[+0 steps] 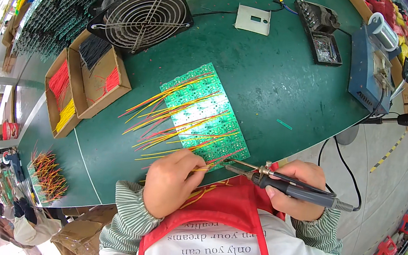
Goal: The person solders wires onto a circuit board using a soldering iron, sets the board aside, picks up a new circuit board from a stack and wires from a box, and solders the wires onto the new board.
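Note:
A green circuit board panel lies at a slant on the table in front of me. Rows of red and yellow wires stick out past its left side. At the panel's near end, my left hand pinches a wire between thumb and fingers. My right hand is closed around the dark handle of a soldering iron, which has a thin metal feed tube along its top. The iron's tip points left at the near corner of the panel, close to my left fingertips. Exact contact is too small to tell.
Cardboard trays of red, yellow and dark wires stand left, below a square fan. Another wired board lies far left. A soldering-iron stand, a blue solder-feeding unit and a solder spool occupy the far right.

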Available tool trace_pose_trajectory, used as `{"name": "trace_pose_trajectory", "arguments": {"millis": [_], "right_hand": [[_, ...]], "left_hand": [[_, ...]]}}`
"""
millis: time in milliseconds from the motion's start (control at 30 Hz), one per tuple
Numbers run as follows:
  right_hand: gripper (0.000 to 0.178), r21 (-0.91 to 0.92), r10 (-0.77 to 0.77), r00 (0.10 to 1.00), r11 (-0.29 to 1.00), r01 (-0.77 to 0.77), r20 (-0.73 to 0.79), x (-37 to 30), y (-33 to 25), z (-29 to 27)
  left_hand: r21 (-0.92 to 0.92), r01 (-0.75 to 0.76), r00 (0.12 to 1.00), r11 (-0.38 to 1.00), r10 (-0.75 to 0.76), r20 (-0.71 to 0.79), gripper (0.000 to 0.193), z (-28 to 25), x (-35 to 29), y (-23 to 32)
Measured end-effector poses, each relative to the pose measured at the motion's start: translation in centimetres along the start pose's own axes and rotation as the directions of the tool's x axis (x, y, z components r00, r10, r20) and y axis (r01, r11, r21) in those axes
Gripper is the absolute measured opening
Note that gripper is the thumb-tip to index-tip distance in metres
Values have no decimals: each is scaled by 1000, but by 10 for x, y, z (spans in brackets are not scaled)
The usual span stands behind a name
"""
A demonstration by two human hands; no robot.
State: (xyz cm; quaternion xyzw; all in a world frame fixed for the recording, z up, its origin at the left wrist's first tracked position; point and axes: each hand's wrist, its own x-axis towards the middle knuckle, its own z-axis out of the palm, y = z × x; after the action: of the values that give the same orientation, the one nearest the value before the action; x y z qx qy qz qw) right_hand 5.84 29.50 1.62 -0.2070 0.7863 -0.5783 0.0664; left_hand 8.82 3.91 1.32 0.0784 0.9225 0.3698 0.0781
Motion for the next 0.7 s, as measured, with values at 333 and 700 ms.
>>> {"name": "trace_pose_trajectory", "arguments": {"millis": [333,700], "right_hand": [[16,26,51,998,998,-52,21,1,5,1],[21,-12,21,1000,1000,-21,2,-2,4,-7]], "left_hand": [[-12,21,1000,1000,-20,21,9,10,7,-4],[140,-1,990,990,20,-136,6,-21,6,-8]]}}
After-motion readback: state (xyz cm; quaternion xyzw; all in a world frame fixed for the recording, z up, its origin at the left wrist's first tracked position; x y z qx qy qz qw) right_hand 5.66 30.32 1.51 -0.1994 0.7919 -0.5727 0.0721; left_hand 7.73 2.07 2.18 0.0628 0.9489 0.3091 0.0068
